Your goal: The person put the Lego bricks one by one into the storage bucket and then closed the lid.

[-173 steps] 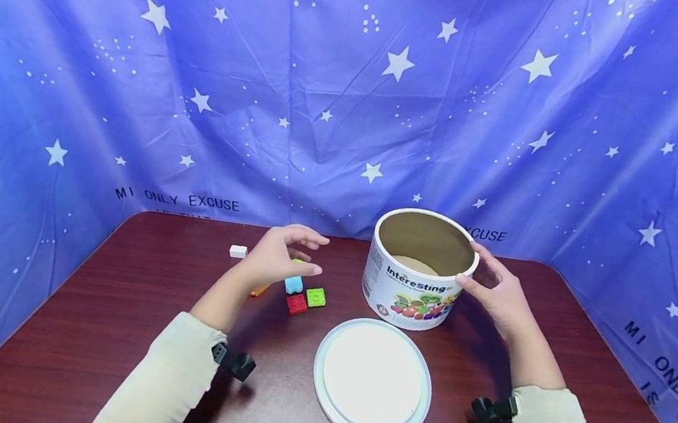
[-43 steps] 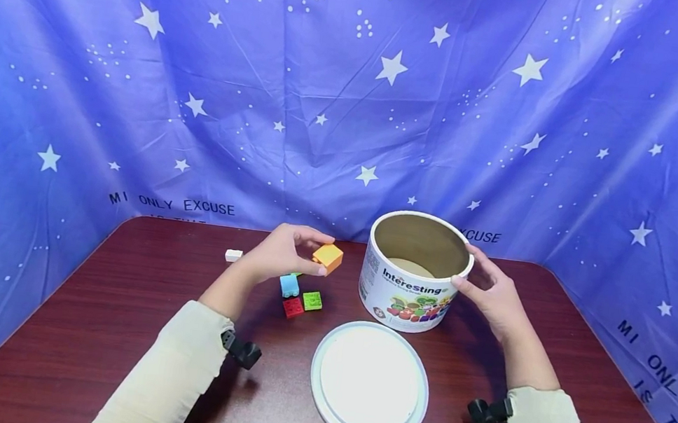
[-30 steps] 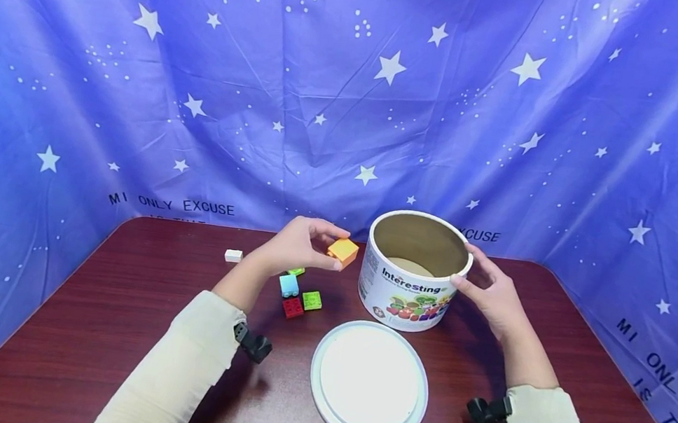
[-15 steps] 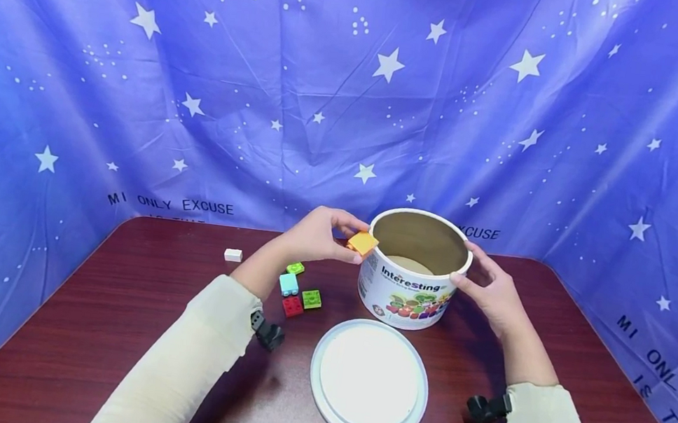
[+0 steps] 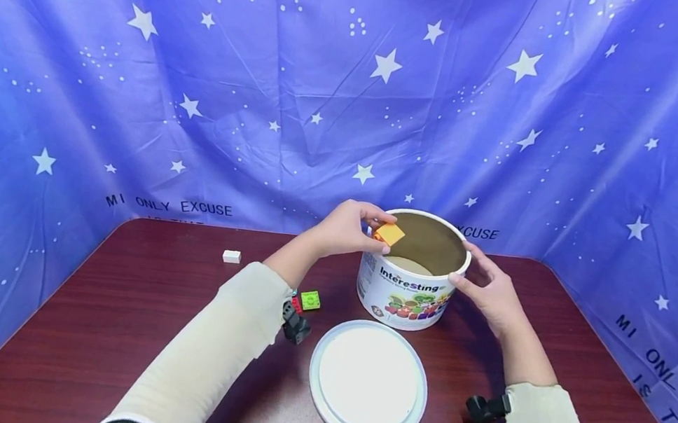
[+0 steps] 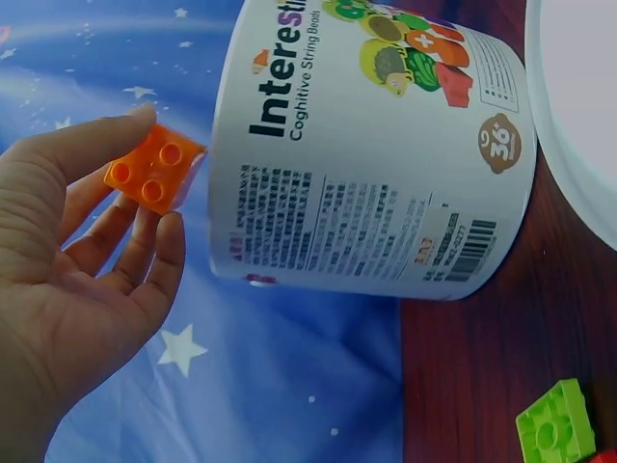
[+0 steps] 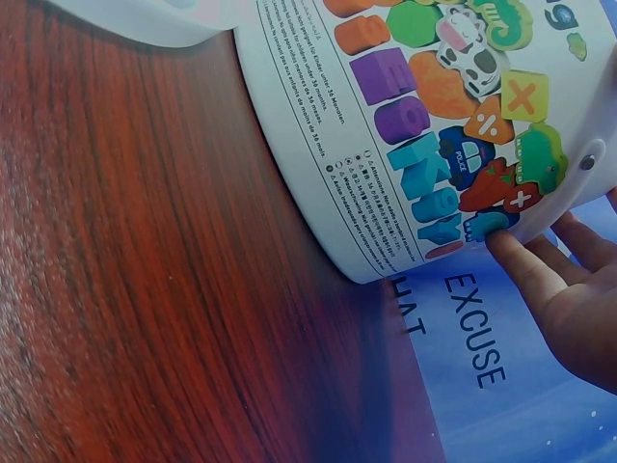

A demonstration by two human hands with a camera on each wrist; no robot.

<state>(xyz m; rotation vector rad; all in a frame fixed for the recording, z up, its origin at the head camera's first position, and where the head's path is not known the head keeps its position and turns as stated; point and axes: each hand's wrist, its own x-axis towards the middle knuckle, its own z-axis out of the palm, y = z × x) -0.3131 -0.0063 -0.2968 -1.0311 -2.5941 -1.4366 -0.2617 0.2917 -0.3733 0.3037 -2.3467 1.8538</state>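
Since half a second ago, the orange block [image 5: 390,235] has travelled with the left hand [image 5: 346,230] from the left rim of the white tub [image 5: 398,296] to over the left part of its mouth. From the head view, that hand pinches the block between thumb and fingers, while the right hand [image 5: 491,287] grips the tub on its right side at the rim, thumb toward the front and fingers farther back. A white round lid [image 5: 368,384] lies flat in front of the tub. Left of the tub, on the dark red table [image 5: 109,324], sit a green block [image 5: 310,300], a red block [image 5: 297,304] mostly covered by the left arm, and, well apart, a white block [image 5: 232,256]. Behind the tub hangs a blue star-patterned cloth [image 5: 327,97]. From the left wrist view, the orange block, its round studs facing the camera, is held just beyond the tub's rim. From the right wrist view, the right thumb touches the tub's printed side near the rim; its other fingers are partly out of view.
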